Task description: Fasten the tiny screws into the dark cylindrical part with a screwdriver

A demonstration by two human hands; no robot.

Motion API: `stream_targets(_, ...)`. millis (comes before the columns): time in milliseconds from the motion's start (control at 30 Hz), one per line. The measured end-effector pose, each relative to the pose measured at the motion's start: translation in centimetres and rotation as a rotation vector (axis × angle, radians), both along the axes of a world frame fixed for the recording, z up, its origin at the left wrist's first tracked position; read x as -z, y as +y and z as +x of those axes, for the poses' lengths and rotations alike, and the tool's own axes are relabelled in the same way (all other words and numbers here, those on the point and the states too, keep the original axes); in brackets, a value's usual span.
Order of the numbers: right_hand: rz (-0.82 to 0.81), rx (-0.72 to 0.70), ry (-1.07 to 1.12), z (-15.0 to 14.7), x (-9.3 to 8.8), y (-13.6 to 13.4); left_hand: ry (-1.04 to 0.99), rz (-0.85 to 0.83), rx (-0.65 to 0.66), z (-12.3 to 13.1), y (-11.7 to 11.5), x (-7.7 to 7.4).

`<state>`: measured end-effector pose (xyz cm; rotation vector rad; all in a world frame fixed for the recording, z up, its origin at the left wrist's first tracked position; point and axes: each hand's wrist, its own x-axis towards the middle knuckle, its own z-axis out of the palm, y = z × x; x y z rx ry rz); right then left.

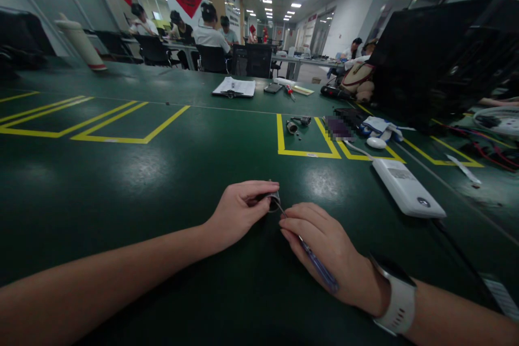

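Note:
Pinched between the thumb and fingers of my left hand (239,208) is a small round metal part (274,204), its hollow end facing me. My right hand (320,243) grips a screwdriver (318,267) with a translucent purple-blue handle. The thin shaft reaches into or against the opening of the metal part; the tip itself is hidden. Both hands are close together just above the green table (170,184). A watch with a pale strap (399,303) sits on my right wrist.
Metal parts (298,123) lie inside a yellow taped box ahead. A white power bank (407,186) with a cable is to the right, near a white mouse (376,142) and a cloth glove (381,128). Farther back are a clipboard (234,87) and a tumbler (81,43); people sit beyond.

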<state>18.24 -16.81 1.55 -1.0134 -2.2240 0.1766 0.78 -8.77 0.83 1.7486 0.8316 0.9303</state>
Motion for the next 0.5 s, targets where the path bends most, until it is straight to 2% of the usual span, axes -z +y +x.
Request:
stream_targets(233, 0.008, -0.001, 0.001, 0.02, 0.13, 0.03, -0.009, -0.005, 0.004, 0.04, -0.09, 0.09)
stream_targets(500, 0.032, 0.030, -0.023, -0.19, 0.00, 0.05, 0.030, 0.085, 0.010, 0.08, 0.06, 0.42)
